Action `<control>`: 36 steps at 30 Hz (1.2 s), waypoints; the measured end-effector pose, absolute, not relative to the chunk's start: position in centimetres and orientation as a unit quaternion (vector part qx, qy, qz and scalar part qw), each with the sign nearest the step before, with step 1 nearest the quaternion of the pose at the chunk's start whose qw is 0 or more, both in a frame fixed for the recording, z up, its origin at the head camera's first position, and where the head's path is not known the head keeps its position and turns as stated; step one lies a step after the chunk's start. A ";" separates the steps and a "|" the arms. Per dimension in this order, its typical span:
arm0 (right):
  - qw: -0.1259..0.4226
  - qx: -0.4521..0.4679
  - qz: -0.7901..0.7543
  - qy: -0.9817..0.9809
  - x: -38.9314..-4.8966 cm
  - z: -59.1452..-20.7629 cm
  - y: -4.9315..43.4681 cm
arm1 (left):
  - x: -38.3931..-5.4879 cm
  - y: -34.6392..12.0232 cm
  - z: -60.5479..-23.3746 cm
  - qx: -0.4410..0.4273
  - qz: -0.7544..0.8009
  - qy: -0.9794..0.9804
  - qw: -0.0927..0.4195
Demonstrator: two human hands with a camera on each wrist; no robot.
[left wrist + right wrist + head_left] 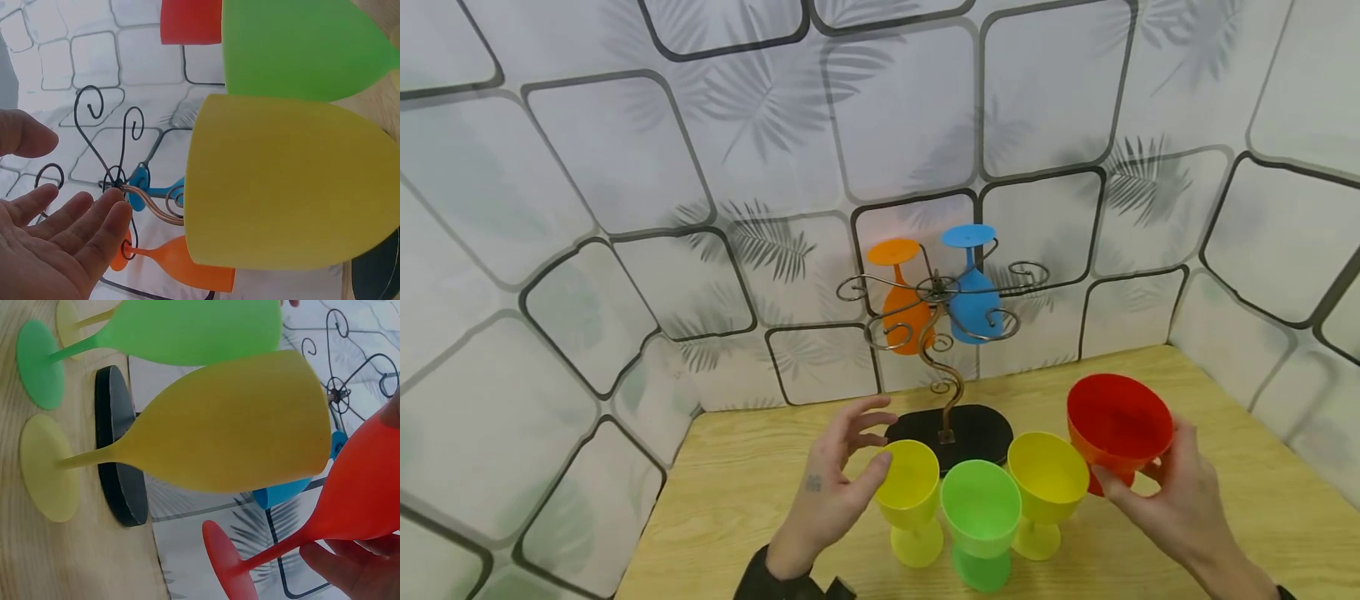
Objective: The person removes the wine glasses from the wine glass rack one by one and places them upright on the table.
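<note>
Pale wood tabletop point(715, 500), leaf-patterned wall point(910, 108) behind | right hand point(1187, 504) grips red goblet point(1120, 421), raised right of green goblet point(981, 529) | left hand point(838, 487) spread beside left yellow goblet point(913, 512) | orange goblet point(907, 312), blue goblet point(974, 304) hanging inverted on scrolled metal rack point(988, 425)

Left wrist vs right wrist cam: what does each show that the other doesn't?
Left wrist only: the orange goblet and the palm of the left hand.
Right wrist only: the right hand, the stem and foot of the red goblet, and the bowl of the yellow goblet nearer that hand.
Both: parts of the red goblet, green goblet, blue goblet, wire rack, black base and the yellow goblet nearer the left hand.
</note>
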State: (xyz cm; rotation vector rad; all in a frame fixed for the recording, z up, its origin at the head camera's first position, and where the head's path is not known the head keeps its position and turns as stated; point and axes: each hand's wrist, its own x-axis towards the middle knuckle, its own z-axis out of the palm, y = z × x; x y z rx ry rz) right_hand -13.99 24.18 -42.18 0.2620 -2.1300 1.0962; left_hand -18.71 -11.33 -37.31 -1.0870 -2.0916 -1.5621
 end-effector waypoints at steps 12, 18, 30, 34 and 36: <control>0.309 0.058 0.432 -0.845 -13.9 -43.5 25.1 | -19.0 -11.8 -37.6 -0.370 -0.544 -0.738 0.154; 0.292 0.040 0.438 -0.849 -13.7 -44.2 25.3 | -19.1 -11.8 -37.8 -0.369 -0.537 -0.742 0.155; 0.244 0.030 0.452 -0.857 -13.5 -45.3 26.0 | -19.3 -12.4 -38.4 -0.352 -0.525 -0.759 0.155; 0.235 0.027 0.451 -0.861 -13.3 -45.8 26.2 | -19.3 -12.4 -38.4 -0.345 -0.523 -0.764 0.154; 0.224 0.021 0.453 -0.863 -13.2 -46.0 26.2 | -19.3 -12.4 -38.4 -0.342 -0.523 -0.765 0.155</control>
